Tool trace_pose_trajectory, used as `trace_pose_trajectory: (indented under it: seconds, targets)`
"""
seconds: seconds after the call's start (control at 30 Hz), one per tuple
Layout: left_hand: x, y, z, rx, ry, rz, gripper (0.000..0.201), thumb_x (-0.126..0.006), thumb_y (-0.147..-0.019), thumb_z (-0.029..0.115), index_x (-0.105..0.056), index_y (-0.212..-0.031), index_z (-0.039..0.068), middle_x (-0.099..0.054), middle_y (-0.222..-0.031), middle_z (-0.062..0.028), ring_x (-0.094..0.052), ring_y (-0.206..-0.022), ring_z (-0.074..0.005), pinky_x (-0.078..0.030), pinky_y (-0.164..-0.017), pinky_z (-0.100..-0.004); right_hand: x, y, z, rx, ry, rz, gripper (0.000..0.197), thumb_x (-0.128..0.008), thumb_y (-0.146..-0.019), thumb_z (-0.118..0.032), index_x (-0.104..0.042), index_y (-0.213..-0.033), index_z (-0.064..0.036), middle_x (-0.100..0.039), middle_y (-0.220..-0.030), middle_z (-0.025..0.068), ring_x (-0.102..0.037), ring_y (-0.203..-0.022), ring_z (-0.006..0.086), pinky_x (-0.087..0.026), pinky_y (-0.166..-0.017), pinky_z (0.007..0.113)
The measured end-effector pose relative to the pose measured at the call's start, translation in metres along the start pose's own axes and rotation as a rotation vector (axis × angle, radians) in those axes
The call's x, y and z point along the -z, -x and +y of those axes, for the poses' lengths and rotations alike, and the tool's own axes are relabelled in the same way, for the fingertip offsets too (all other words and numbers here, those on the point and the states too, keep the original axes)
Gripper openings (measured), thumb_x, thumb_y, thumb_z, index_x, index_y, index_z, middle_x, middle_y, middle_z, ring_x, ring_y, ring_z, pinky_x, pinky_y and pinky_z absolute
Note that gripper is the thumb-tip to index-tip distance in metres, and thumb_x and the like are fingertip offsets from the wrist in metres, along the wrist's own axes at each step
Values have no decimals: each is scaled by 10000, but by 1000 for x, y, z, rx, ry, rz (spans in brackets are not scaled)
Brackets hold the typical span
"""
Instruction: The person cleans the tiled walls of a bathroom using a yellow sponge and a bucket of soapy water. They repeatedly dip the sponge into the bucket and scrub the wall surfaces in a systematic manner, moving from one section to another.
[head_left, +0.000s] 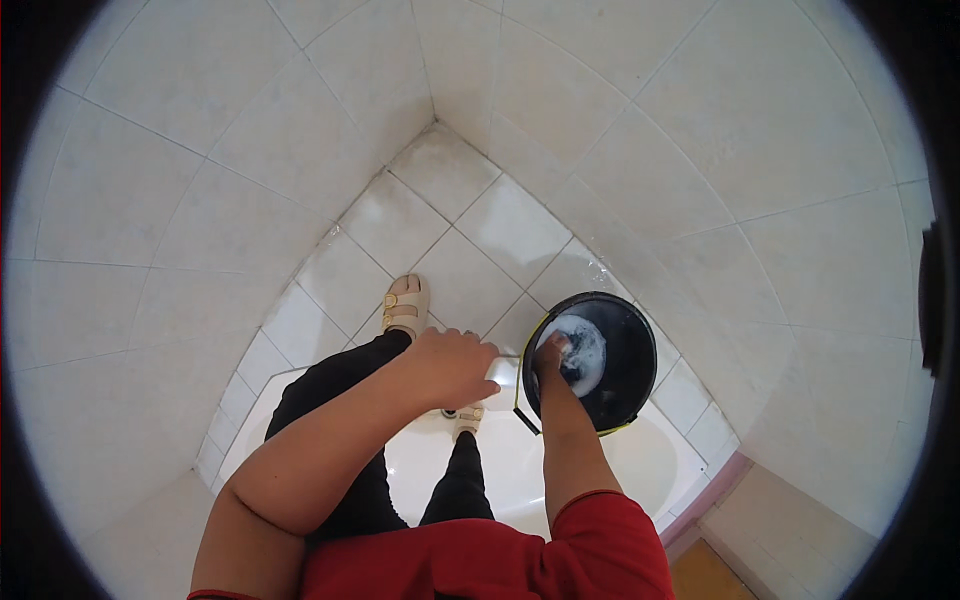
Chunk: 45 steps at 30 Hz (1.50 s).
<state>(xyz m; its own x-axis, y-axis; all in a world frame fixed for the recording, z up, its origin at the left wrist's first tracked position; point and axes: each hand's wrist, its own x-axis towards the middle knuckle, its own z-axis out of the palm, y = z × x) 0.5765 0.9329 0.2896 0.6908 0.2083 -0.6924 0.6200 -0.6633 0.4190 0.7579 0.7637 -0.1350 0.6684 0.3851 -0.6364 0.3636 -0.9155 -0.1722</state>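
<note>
My right hand reaches down into a black bucket, its fingers partly hidden in white foam on the water. Whether those fingers hold anything cannot be made out. The bucket's thin yellow handle, with a black grip, hangs down on its near left side. To the left of the bucket, my left hand hovers in the air with its palm down. It holds nothing that shows; its fingers are loosely bent, and the thumb stands apart, so it looks open.
Below me lies a white bathtub, with a tiled ledge along its far side. One beige sandal is on the ledge; the other sandal is lower, by the tub. Tiled walls meet in the far corner. A dark object shows at the right rim.
</note>
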Motion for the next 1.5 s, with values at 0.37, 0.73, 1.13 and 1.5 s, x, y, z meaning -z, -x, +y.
trace_pose_trajectory:
  seconds: [0.37,0.73,1.13,1.5]
  targets:
    - [-7,-16,-14,-65,72,172,450,-551,-835,398,-548,-1158,83,-594,-1102,-167,-575,-1034,-329,-465,-846,-454,188,78,-7,272,-1177,-233,417,-546,-760,-138,-566,-1157,-15,-599,-984,78,-577,-875,208,-455,-785,329]
    - [26,-61,-21,-18,90,137,591,-557,-816,444,-490,-1272,74,-541,-1236,-179,-509,-1151,-326,-420,-939,-431,470,146,-131,758,-292,1656,506,-612,-772,-15,-490,-1257,-87,-413,-1311,195,-427,-1188,347,-329,-1003,452]
    - [33,-62,-40,-99,143,271,647,-572,-829,447,-455,-1300,19,-496,-1284,-217,-471,-1186,-360,-382,-988,-389,605,232,-113,754,-171,2046,559,-625,-701,57,-495,-1236,-41,-476,-1174,204,-451,-1112,364,-306,-995,434]
    - [35,6,-11,-308,483,738,451,-595,-866,276,-521,-1246,44,-571,-1200,-140,-517,-1121,-253,-427,-910,-331,440,138,-21,796,13,974,360,-607,-704,-72,-613,-1061,-116,-566,-1168,113,-520,-1062,321,-416,-888,446]
